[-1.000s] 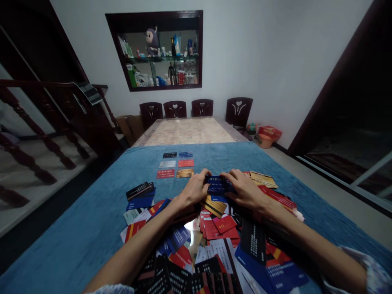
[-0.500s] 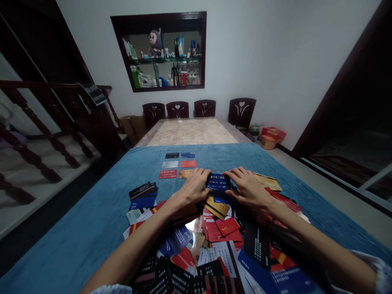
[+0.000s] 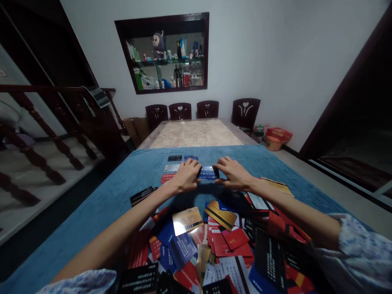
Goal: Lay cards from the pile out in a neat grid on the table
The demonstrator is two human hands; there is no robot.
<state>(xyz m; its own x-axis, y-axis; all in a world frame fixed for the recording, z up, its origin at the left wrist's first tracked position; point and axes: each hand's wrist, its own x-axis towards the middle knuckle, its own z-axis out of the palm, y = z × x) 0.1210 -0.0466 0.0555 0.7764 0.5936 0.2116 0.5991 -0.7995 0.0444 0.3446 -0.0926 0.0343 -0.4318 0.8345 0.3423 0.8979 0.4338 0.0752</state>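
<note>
My left hand and my right hand pinch the two ends of a dark blue card, held just over the blue cloth. The card sits right beside a small grid of laid-out cards: black, blue, white and red ones show, while my left hand hides the rest. Nearer me lies a loose heap of several cards in red, blue, black and gold. Both forearms reach out over that heap.
A black card lies apart at the heap's left and a gold one at its right. Beyond the cloth is bare marble tabletop with several dark chairs behind. A stair railing runs on the left.
Both hands have carried the dark blue card forward, away from the heap and up to the grid of laid-out cards. My left hand now hides part of the grid.
</note>
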